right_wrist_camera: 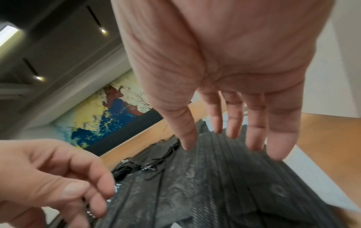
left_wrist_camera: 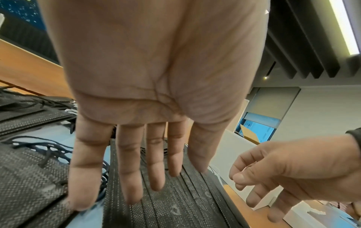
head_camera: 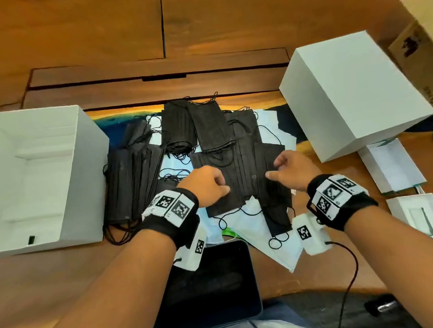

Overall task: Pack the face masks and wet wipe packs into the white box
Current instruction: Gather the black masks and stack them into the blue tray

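Across the middle of the brown wooden counter (head_camera: 226, 22), a loose spread of black pleated face masks (head_camera: 238, 167) is laid over pale blue sheets, with ear loops tangled between the piles. Both hands are held above this spread: the left hand (head_camera: 206, 183) is seen with fingers extended and relaxed, its fingertips (left_wrist_camera: 84, 200) at the mask fabric, and nothing is gripped; the right hand (head_camera: 291, 170) is likewise released, fingers loosely spread just over the masks. An open white cardboard box (head_camera: 83, 173) is placed at the left edge of the spread (its inside appears white), while a closed white box (head_camera: 353, 87) is set at the far right. A black tablet (head_camera: 211, 287) lies near the counter's front edge, between the forearms. Flat white packs (head_camera: 392, 167) are stacked to the right.
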